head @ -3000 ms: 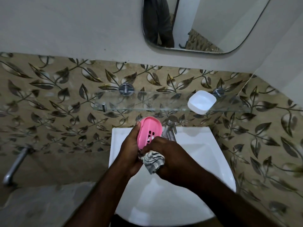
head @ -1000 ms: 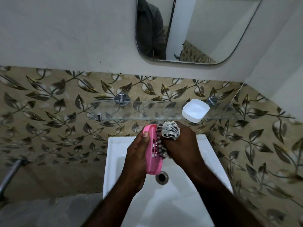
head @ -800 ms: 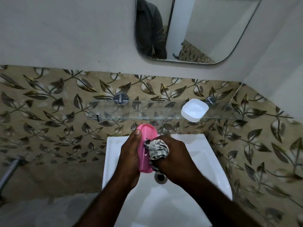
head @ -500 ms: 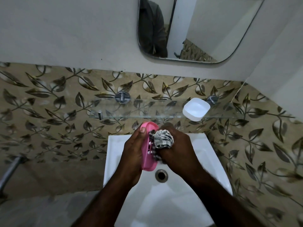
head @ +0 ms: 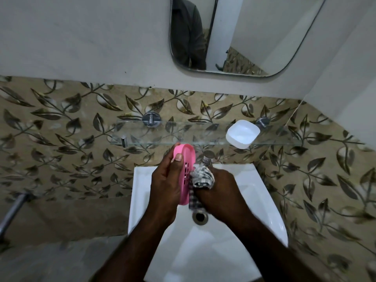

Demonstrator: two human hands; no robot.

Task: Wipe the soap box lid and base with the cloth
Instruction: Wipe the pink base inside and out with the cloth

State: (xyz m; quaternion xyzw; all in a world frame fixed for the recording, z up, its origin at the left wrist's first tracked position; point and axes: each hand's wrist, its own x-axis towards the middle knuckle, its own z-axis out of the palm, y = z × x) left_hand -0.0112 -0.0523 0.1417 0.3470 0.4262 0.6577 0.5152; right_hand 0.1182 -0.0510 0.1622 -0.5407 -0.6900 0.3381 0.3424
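Sliding cloth [head: 202, 177] lower than before, wiping pink soap box piece [head: 186, 159]; gripping it upright in left hand [head: 164, 184], clutching cloth in right hand [head: 219, 192]; likely needing white piece [head: 242, 133], above-right of grip, next

There's the glass shelf [head: 183, 135], fixed to the leaf-patterned tiles on two chrome brackets [head: 151, 119]. One thing sits on it: a white soap box half [head: 242, 133], open side up, near the right end, just beside the right bracket.
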